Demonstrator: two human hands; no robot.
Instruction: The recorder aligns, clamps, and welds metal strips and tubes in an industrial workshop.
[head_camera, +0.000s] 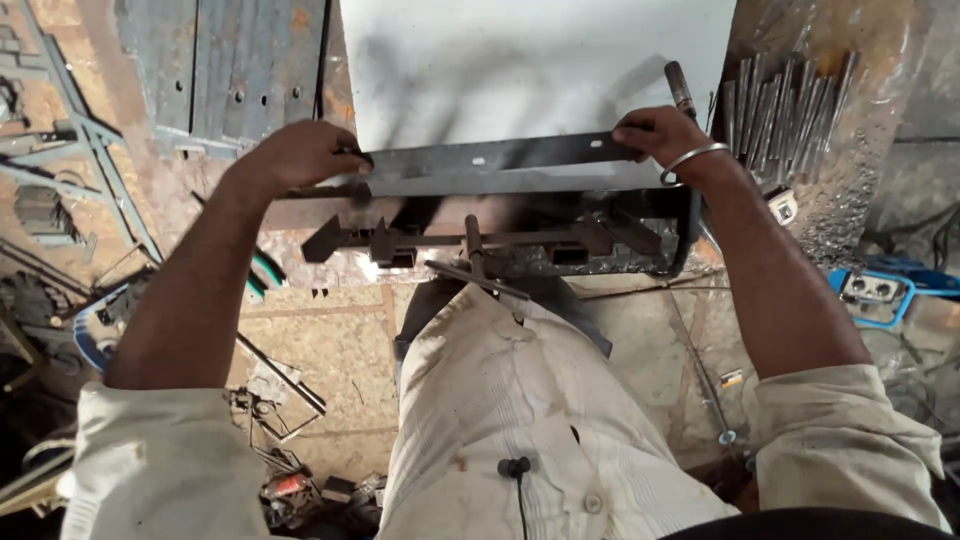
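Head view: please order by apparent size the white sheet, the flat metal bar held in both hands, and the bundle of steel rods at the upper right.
1. White sheet, largest.
2. Flat metal bar, long but narrow.
3. Bundle of steel rods, smallest.
The sheet lies farther from the camera, so its lead is safe.

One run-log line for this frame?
left hand: grips flat bar | right hand: grips other end | bar level over jig | rods at right

Both arms reach forward, left hand (300, 155) and right hand (660, 135) fingers curled closed.
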